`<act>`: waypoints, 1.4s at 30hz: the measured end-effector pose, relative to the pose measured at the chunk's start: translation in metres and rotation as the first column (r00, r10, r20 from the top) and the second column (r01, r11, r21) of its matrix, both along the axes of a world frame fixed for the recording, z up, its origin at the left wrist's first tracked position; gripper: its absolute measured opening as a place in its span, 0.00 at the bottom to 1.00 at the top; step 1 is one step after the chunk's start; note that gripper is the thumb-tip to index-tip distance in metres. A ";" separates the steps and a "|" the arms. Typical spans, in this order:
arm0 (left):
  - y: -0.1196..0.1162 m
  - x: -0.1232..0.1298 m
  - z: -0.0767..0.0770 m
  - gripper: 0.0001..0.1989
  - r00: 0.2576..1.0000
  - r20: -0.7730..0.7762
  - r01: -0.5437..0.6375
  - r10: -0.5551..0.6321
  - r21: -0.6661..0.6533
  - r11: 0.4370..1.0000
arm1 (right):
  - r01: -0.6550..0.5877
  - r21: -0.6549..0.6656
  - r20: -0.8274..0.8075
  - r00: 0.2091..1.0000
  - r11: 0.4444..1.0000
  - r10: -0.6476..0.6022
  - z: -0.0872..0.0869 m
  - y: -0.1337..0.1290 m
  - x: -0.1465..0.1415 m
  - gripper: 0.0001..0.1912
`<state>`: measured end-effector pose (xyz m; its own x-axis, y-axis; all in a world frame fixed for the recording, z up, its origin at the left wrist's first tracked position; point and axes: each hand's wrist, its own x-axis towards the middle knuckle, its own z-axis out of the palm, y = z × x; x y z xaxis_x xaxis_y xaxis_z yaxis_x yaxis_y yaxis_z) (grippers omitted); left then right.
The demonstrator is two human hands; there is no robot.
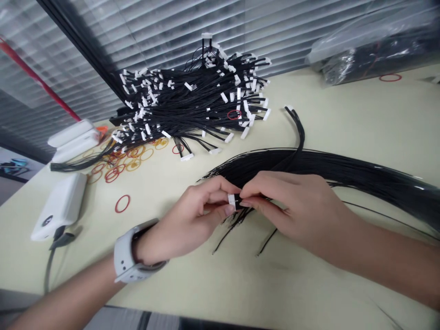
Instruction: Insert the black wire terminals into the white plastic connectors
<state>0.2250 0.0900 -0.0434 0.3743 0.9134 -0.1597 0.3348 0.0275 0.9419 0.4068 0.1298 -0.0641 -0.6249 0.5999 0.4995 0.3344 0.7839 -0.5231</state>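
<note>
Between the fingers of my left hand is a small white connector. My right hand pinches the black wires that enter the connector's right side. Both hands' fingertips nearly meet there. A thick bundle of black wires runs behind my hands and off to the right, and a few loose wire ends stick out below the connector. From this bundle, a short black cable curves upward. My right hand covers part of the wires.
Behind lies a large pile of black cables with white connectors. Red and yellow rubber bands are scattered at the left, near a white power bank with a cable. A plastic bag lies at the back right of the table.
</note>
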 end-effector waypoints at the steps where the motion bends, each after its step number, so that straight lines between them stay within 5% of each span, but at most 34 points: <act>1: 0.000 0.001 -0.001 0.04 1.000 0.002 0.003 -0.003 0.006 1.000 | -0.005 -0.014 0.006 1.000 1.000 0.005 -0.001 0.000 0.000 0.07; 5: 0.000 0.004 -0.006 0.03 1.000 -0.014 0.000 0.001 0.066 0.998 | 0.016 -0.052 0.014 1.000 0.999 -0.016 -0.004 0.000 -0.001 0.09; 14: -0.002 0.004 -0.009 0.03 0.997 -0.064 -0.026 0.032 0.098 0.995 | -0.028 0.095 -0.029 0.999 0.995 0.031 -0.009 0.003 -0.002 0.14; 22: 0.005 -0.001 0.002 0.07 0.983 0.164 -0.075 0.077 -0.019 0.997 | -0.027 0.055 0.030 0.999 0.998 0.026 0.004 0.009 0.004 0.07; 31: 0.007 -0.001 0.001 0.07 0.963 0.242 -0.096 0.117 -0.097 0.991 | -0.008 -0.209 0.065 0.998 0.978 0.022 0.011 0.014 0.005 0.04; 34: 0.008 -0.005 0.002 0.07 0.955 0.269 -0.106 0.127 -0.091 0.990 | -0.008 0.083 0.081 0.997 0.996 0.001 0.009 0.014 0.007 0.05; 37: 0.011 -0.012 0.003 0.09 0.937 0.314 -0.129 0.152 -0.094 0.987 | -0.013 0.427 0.116 0.992 0.904 -0.040 0.007 0.016 0.008 0.11; 40: 0.011 -0.018 0.006 0.12 0.950 0.287 -0.110 0.123 -0.061 0.992 | 0.029 0.471 0.165 0.979 0.882 -0.120 0.005 0.019 0.009 0.14; 42: 0.011 -0.019 0.008 0.17 0.981 0.181 -0.079 0.063 0.086 0.993 | 0.044 0.456 0.191 0.971 0.889 -0.146 0.002 0.021 0.009 0.10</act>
